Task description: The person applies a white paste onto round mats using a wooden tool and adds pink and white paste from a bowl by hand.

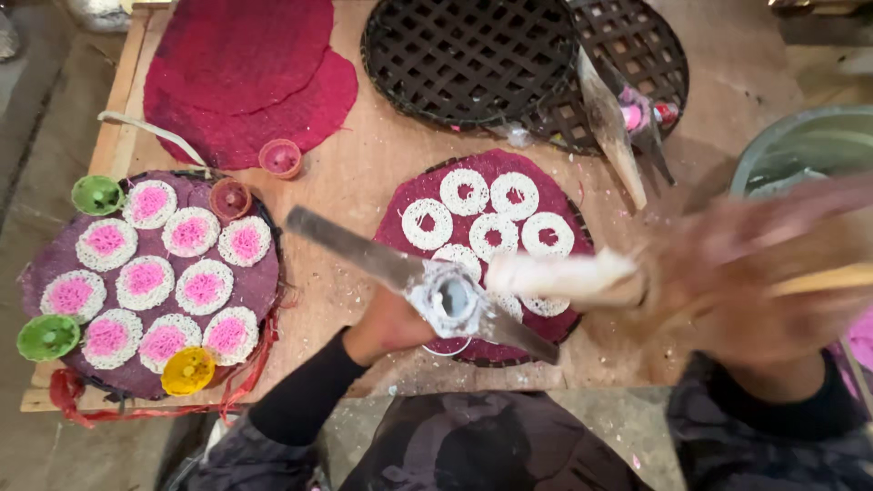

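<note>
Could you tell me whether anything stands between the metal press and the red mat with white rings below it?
Nothing visible does: the metal press, held by the left hand, hangs directly over the red mat, near its white rings.

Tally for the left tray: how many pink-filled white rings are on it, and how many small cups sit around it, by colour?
Pink-filled white rings: 10
Green cups: 2
Red cups: 2
Yellow cups: 1
Total: 15
</note>
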